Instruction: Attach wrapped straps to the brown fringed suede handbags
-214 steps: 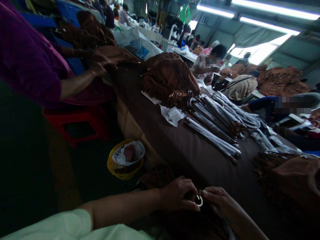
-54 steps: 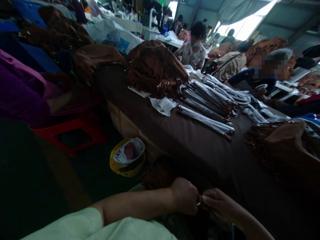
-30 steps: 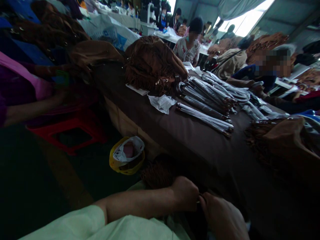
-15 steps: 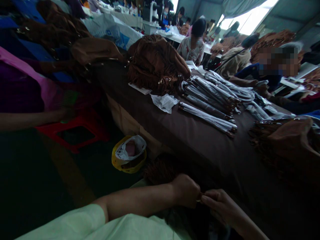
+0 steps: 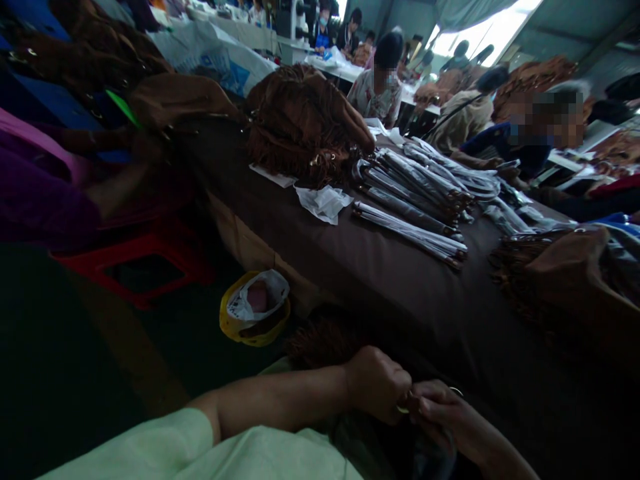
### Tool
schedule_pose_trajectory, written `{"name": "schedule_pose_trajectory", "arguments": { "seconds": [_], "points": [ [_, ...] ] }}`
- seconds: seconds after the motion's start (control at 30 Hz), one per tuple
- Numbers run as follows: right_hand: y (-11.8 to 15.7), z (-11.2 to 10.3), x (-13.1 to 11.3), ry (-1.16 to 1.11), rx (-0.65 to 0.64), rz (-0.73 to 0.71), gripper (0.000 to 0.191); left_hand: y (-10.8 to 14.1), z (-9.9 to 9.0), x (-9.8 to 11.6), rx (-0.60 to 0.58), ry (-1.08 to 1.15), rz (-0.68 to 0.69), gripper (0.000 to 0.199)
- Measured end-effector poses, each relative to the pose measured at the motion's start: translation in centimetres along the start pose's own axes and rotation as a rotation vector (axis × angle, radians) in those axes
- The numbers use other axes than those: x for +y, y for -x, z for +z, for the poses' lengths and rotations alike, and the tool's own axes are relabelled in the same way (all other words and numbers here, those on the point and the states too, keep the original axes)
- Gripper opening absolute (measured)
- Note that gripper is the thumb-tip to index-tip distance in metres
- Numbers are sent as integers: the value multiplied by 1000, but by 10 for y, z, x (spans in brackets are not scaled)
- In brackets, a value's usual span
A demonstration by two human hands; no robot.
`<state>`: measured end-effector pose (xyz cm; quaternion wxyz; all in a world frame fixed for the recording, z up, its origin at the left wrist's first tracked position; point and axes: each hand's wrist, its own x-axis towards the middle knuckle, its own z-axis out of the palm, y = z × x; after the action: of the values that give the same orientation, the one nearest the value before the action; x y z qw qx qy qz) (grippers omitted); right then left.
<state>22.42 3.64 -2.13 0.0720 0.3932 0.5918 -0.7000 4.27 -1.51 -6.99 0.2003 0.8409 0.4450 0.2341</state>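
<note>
My left hand [image 5: 377, 385] and right hand [image 5: 440, 413] press close together, pinching a small metal ring [image 5: 403, 409] just beside a fringed brown bag [image 5: 323, 343].

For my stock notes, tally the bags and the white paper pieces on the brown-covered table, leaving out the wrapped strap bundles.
Brown bags: 3
White paper pieces: 2
Total: 5
</note>
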Motion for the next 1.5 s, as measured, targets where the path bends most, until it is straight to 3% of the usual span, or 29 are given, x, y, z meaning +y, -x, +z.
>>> {"name": "schedule_pose_trajectory", "arguments": {
  "seconds": [0.07,0.13,0.27,0.33,0.37,0.43,0.53,0.6,0.67,0.73,0.8,0.9,0.97,1.07,1.17,1.23,1.3,1.43,1.5],
  "points": [
    [-5,-4,10,-62,-21,0,60,-1,-1,0,-25,0,3,32],
    [-10,2,11,47,42,68,58,-3,0,1,-107,-2,-108,31],
    [-9,26,-8,585,339,179,47,-10,5,7,-343,2,-333,27],
    [-3,37,-16,806,519,120,40,-12,7,8,-377,-1,-365,25],
    [0,40,-18,804,565,91,38,-12,7,8,-354,-1,-358,25],
    [6,40,-13,619,527,59,40,-10,6,5,-244,-3,-294,28],
    [10,32,5,221,269,27,56,-5,1,0,-64,4,-92,32],
    [8,26,16,-27,158,-23,61,-3,-3,-2,-28,25,24,30],
    [4,24,20,-179,112,-55,59,-3,-5,-2,-40,34,27,28],
    [0,25,16,-93,148,-5,58,-4,-6,0,-93,19,-69,30],
    [-2,32,7,172,241,71,55,-6,-5,3,-194,6,-193,32],
    [1,47,-8,687,479,118,43,-12,-2,8,-343,13,-322,31],
    [5,55,-12,891,623,133,37,-14,-1,8,-355,20,-339,32],
    [10,52,-5,675,593,46,39,-14,-2,5,-200,22,-303,35],
    [9,34,10,289,376,-70,56,-11,-6,2,-15,21,-169,33],
    [5,25,16,103,276,-106,62,-11,-7,-1,16,26,-72,30],
    [0,22,17,-4,221,-115,59,-11,-7,-3,5,15,-72,29],
    [-6,30,7,148,367,-73,55,-13,-10,-7,-18,-26,-228,35],
    [-4,33,1,210,430,-60,53,-12,-12,-8,2,-28,-244,36]
  ]
}}
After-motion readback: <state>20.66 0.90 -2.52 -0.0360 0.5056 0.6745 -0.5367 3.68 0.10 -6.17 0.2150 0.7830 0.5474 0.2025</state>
